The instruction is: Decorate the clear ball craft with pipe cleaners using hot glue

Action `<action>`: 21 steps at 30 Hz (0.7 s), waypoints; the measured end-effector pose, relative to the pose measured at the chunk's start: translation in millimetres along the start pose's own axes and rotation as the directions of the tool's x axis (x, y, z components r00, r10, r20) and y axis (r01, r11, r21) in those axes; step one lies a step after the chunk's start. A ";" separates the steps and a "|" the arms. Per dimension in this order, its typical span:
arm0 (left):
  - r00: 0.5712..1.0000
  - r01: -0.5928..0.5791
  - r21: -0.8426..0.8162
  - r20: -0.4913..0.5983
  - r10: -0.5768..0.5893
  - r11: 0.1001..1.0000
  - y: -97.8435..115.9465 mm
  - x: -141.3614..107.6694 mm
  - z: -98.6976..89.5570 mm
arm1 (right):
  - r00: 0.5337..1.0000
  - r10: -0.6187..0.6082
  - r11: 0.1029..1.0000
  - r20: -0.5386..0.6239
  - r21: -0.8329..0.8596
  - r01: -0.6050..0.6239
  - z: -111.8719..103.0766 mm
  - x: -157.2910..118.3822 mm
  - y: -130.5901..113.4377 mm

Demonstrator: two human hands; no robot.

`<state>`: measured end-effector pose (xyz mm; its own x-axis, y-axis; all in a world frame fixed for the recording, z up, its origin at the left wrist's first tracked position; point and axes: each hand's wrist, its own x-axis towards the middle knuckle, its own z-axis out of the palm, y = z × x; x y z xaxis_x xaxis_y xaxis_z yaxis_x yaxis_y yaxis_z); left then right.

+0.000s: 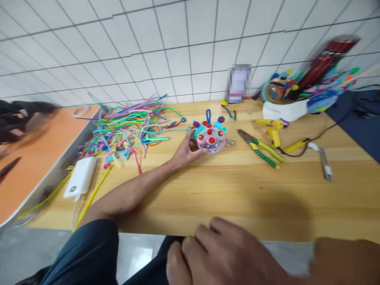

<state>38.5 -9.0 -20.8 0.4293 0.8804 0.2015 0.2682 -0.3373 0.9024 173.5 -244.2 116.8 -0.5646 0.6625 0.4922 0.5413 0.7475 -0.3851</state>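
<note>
My left hand [187, 152] reaches across the wooden table, thumb and fingers closed on the left side of a small pipe-cleaner craft [210, 136]. The craft is rounded, pink and turquoise, with several red dots, horn-like tips and a blue loop on top; it sits on the tabletop. Beside its right edge lie small metal rings [230, 143], perhaps scissor handles. Close to the camera, my right hand [219, 253] is raised above the table's front edge with its fingers curled in. Its palm side is hidden, so I cannot see whether it holds anything.
Loose pipe cleaners [127, 122] pile up at left, near a white power bank [80, 177]. Pliers [261, 148], a yellow glue gun [271, 128] and a utility knife [325, 164] lie at right. A phone [238, 84] leans on the tiled wall. An orange tray [38, 158] is far left.
</note>
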 end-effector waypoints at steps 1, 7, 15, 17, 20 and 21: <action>1.000 -0.007 0.029 -0.012 0.008 1.000 -1.0 0.2 -0.9 | 1.000 -0.001 0.999 0.016 -0.036 0.002 -2.9 7.4 11.8; 0.997 -0.080 0.009 -0.021 0.080 0.997 -2.1 -0.2 1.2 | 0.854 0.429 0.875 -0.296 -0.101 -0.474 -15.2 1.7 149.9; 0.988 -0.148 0.080 -0.038 0.151 0.986 -10.2 3.5 3.1 | 0.725 0.656 0.741 -0.211 0.359 -0.567 39.8 -27.5 235.1; 0.987 -0.159 0.077 -0.025 0.162 0.984 -11.5 2.8 3.4 | 0.730 0.659 0.730 -0.184 0.391 -0.560 46.4 -29.8 232.9; 0.993 -0.116 0.042 -0.018 0.116 0.992 -11.5 -0.4 3.5 | 0.732 0.651 0.745 -0.202 0.356 -0.564 52.7 -32.3 228.4; 0.996 -0.089 0.024 -0.017 0.090 0.996 -11.2 -1.7 3.1 | 0.737 0.641 0.757 -0.217 0.336 -0.560 54.2 -33.0 227.3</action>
<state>37.4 -7.7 -32.5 0.4372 0.8521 0.2878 0.2492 -0.4223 0.8716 281.4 -93.5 -29.3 0.0658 0.9562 0.2852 0.5166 0.2119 -0.8296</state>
